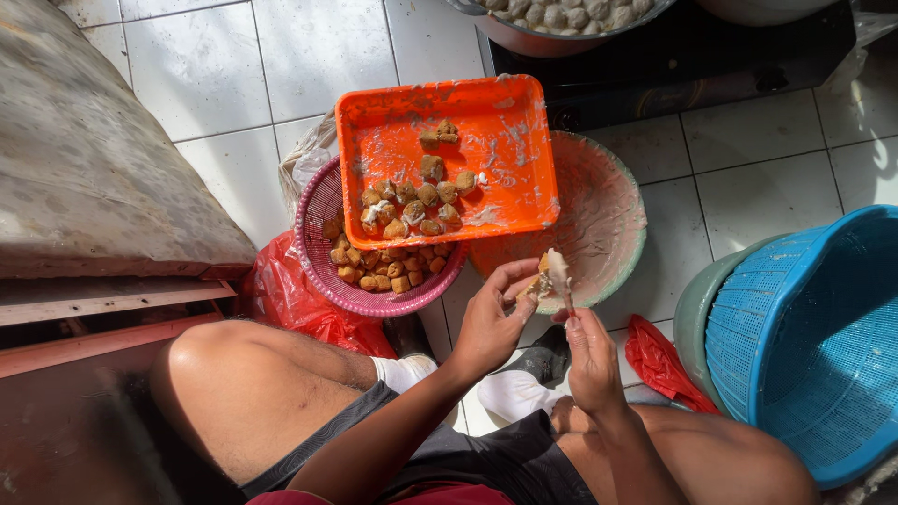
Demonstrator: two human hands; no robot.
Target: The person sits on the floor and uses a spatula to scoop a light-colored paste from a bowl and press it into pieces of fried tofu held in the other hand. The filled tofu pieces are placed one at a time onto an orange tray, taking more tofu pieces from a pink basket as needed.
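My left hand (491, 318) pinches a small brown fried tofu piece (537, 282) just below the orange tray. My right hand (589, 360) holds a thin utensil (559, 273) whose tip carries pale paste and touches the tofu piece. The orange tray (496, 122), smeared with white paste, holds several tofu pieces, some with pale filling. It rests partly on a pink basket (323, 210) with more brown tofu pieces and partly on a round bowl (608, 220) coated in pale paste.
A blue mesh basket (814, 337) sits inside a green tub at right. Red plastic bags (290, 295) lie on the white tiled floor. A dark stove (683, 56) with a pan of pale balls stands at the top. A worn slab (84, 159) is at left.
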